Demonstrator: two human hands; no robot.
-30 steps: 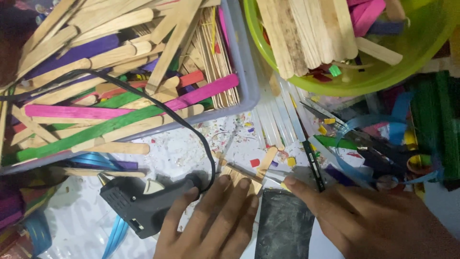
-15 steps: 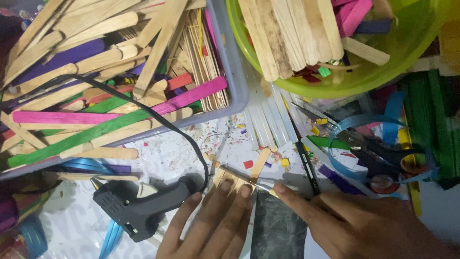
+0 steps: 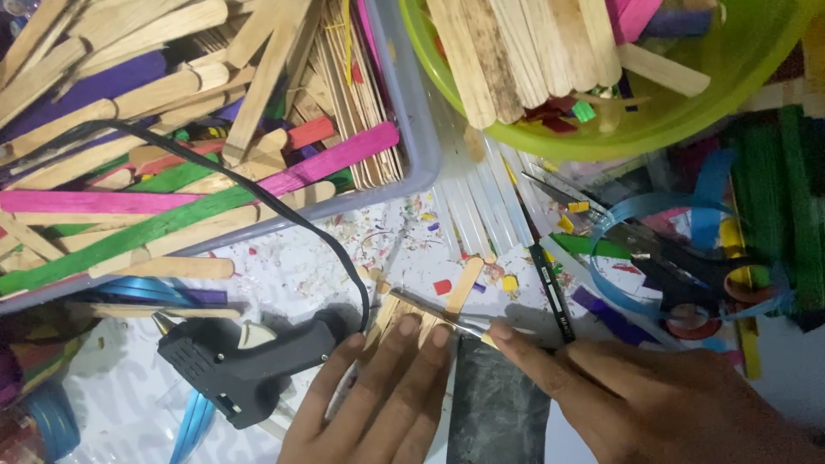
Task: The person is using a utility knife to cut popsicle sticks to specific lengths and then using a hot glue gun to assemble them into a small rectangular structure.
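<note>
My left hand (image 3: 378, 399) lies flat, its fingertips pressing down a small piece made of plain wooden craft sticks (image 3: 411, 311) on the speckled white work surface (image 3: 292, 275). My right hand (image 3: 653, 404) comes in from the right, its forefinger stretched along a thin metal tool (image 3: 447, 316) that lies across the sticks. What kind of tool it is I cannot tell. A black glue gun (image 3: 249, 361) lies just left of my left hand, nozzle pointing left, with its black cord (image 3: 284, 210) running up over the box.
A clear box (image 3: 421, 146) full of plain and coloured craft sticks fills the upper left. A green bowl (image 3: 687, 120) of sticks sits at the upper right. White glue sticks (image 3: 468, 206), a black pen (image 3: 550, 292), blue ribbon (image 3: 653, 210) and scissors (image 3: 705, 283) lie between. A dark slab (image 3: 498, 404) is under my hands.
Both hands stay on the stick piece and the tool. My left fingers have crept slightly forward over the sticks. The view has shifted a little.
</note>
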